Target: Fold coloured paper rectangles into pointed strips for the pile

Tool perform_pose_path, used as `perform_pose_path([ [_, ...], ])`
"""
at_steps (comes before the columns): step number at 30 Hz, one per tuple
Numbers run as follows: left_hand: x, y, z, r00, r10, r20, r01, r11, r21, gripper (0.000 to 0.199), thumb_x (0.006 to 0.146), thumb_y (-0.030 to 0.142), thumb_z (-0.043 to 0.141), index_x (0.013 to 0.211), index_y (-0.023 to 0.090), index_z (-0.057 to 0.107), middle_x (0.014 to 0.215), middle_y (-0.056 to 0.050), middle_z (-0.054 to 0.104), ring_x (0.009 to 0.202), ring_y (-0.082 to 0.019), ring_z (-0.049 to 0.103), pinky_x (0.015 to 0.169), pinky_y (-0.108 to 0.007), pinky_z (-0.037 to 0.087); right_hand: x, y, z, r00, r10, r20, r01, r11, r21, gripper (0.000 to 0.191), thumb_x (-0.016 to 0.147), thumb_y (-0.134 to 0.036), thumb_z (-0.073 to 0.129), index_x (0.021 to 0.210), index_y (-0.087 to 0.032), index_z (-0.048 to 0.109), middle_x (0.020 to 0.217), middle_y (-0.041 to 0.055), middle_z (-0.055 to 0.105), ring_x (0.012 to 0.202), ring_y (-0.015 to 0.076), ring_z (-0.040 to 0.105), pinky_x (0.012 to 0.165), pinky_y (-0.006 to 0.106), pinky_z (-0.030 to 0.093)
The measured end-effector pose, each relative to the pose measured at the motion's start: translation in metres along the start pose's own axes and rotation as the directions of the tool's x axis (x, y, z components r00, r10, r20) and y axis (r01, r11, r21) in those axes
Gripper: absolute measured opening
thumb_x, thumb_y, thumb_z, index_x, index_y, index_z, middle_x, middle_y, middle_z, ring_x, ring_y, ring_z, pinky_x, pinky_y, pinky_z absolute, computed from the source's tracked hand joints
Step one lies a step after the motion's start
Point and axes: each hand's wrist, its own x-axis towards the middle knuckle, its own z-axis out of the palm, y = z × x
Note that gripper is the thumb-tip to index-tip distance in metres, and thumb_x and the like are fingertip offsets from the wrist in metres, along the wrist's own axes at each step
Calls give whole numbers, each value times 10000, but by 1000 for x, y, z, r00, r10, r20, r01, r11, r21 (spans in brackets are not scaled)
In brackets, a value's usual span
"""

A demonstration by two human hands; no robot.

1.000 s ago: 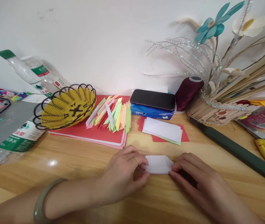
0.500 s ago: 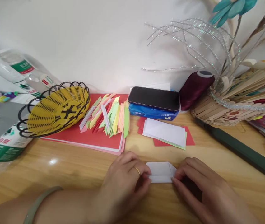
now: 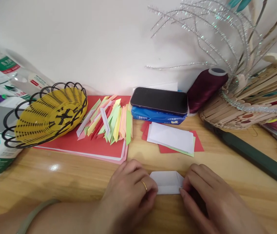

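Note:
A small folded white paper (image 3: 166, 182) lies on the wooden table between my hands, with a crease along its lower part and slanted upper corners. My left hand (image 3: 131, 190), with a ring on one finger, pinches the paper's left end. At the right end, my right hand (image 3: 209, 193) grips the paper between thumb and fingers. Beyond them sits a stack of white paper slips (image 3: 170, 137) over green and red ones. Folded colored strips (image 3: 109, 120) are heaped on red sheets (image 3: 99, 150) to the left.
A yellow basket (image 3: 50, 117) leans at the left near plastic bottles (image 3: 0, 152). A black phone (image 3: 159, 100) rests on a blue packet (image 3: 153, 114). Behind are a maroon thread spool (image 3: 206, 87) and a wooden-stick basket (image 3: 233, 112). A dark green tool (image 3: 255, 156) lies at the right.
The view has shifted slightly. My left fingers have moved a little along the lower left edge of the white paper, and more of its upper left corner shows.

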Motion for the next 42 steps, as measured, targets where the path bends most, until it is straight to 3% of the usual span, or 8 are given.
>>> perform_pose_path([
  [15, -2, 2, 5, 999, 21, -38, -18, 997, 78, 157, 781, 54, 512, 672, 164, 534, 621, 8, 573, 668, -146, 462, 619, -255, 382, -4, -1, 0, 998, 17, 63, -14, 999, -40, 97, 851, -160, 428, 771, -213, 422, 739, 31, 488, 660, 184, 484, 585, 334, 424],
  [25, -8, 1, 3, 999, 32, 17, -34, 984, 174, 142, 829, 93, 461, 735, 171, 533, 751, -21, 544, 704, -156, 478, 634, -277, 378, -10, 6, -5, 995, 11, 100, -25, 989, 146, 174, 901, -126, 364, 813, -204, 493, 795, 32, 539, 739, 166, 513, 631, 303, 437],
  [30, -10, 2, 8, 992, 116, -48, -100, 963, 249, 143, 906, 197, 480, 834, 237, 596, 719, 11, 534, 680, -142, 472, 605, -252, 366, -23, 7, -5, 988, -156, 13, 156, 986, -60, 239, 900, -137, 386, 996, -225, 587, 873, 39, 596, 780, 184, 545, 663, 334, 454],
  [34, -13, 3, 18, 979, 95, -182, -31, 944, 327, 322, 919, 353, 500, 646, 181, 510, 602, 31, 477, 594, -114, 459, 568, -237, 384, -39, 0, -6, 953, -296, -66, 264, 915, -304, 351, 907, -116, 297, 1101, -145, 589, 1027, 77, 644, 1022, 243, 524, 898, 425, 394],
  [36, -17, 2, 16, 974, 186, -132, -116, 902, 417, 269, 927, 305, 493, 691, 182, 533, 618, 29, 484, 599, -120, 470, 578, -247, 399, -44, -3, -5, 944, -326, -49, 285, 882, -376, 368, 890, -96, 296, 1117, -117, 586, 1072, 78, 648, 1059, 246, 512, 928, 413, 372],
  [38, -22, 0, 11, 962, 273, -12, -230, 833, 503, 111, 920, 240, 504, 863, 188, 584, 681, 19, 524, 645, -141, 498, 599, -267, 416, -47, -3, -3, 941, -338, -17, 303, 863, -405, 380, 892, -89, 287, 1115, -118, 594, 1074, 69, 655, 1044, 237, 526, 922, 400, 379],
  [40, -26, -2, 2, 944, 312, 106, -320, 787, 528, 162, 913, 182, 501, 1061, 183, 565, 778, -5, 568, 713, -161, 533, 630, -286, 442, -48, -1, -1, 942, -334, -31, 293, 865, -407, 409, 909, -87, 251, 1131, -124, 593, 1090, 62, 654, 1061, 233, 526, 931, 406, 377],
  [42, -29, -4, -5, 926, 335, 177, -377, 769, 516, 233, 914, 140, 480, 1139, 156, 539, 852, -34, 588, 785, -178, 558, 675, -304, 467, -49, 2, 0, 947, -316, -63, 266, 878, -399, 432, 928, -95, 220, 1147, -135, 590, 1112, 53, 648, 1090, 229, 517, 946, 413, 371],
])
